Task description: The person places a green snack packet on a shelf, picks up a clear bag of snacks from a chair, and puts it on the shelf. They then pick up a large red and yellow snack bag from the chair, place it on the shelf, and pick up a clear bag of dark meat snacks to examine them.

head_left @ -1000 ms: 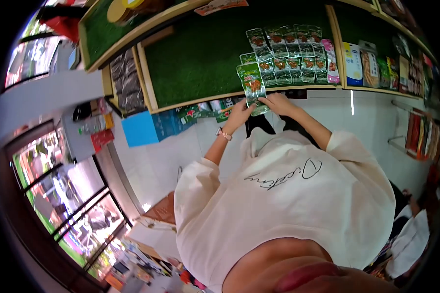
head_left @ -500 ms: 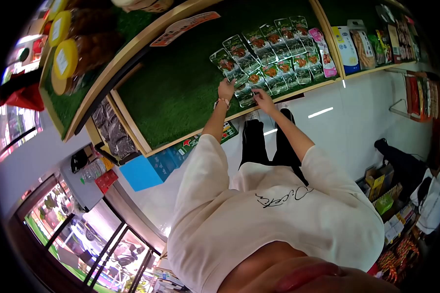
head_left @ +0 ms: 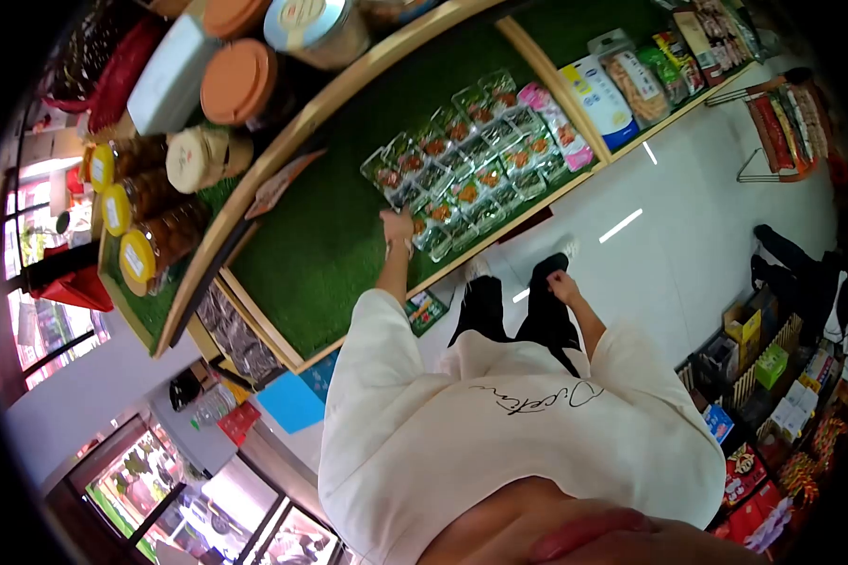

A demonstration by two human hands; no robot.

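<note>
On the green turf shelf [head_left: 301, 250], two rows of clear plastic snack packets [head_left: 468, 193] with green and orange-red print lie side by side. My left hand [head_left: 398, 228] is at the left end of the rows, its fingertips against the nearest packets. Its fingers are small and partly hidden, so their grip does not show. Away from the shelf, my right hand [head_left: 562, 285] hangs over my right leg with the fingers curled in, and nothing shows in it. A pink packet [head_left: 556, 127] closes the rows on the right.
A wooden edge [head_left: 528, 217] borders the shelf. Jars with yellow lids [head_left: 137, 259] and orange-lidded tubs [head_left: 238, 83] stand on the upper shelf at left. Beyond a divider lie a blue-white packet [head_left: 598, 99] and other snacks. Boxed goods [head_left: 744, 330] are stacked at right.
My right hand has left the packets and dropped back beside my leg. My left hand stays at the left end of the rows. The view has shifted, showing more of the upper shelf.
</note>
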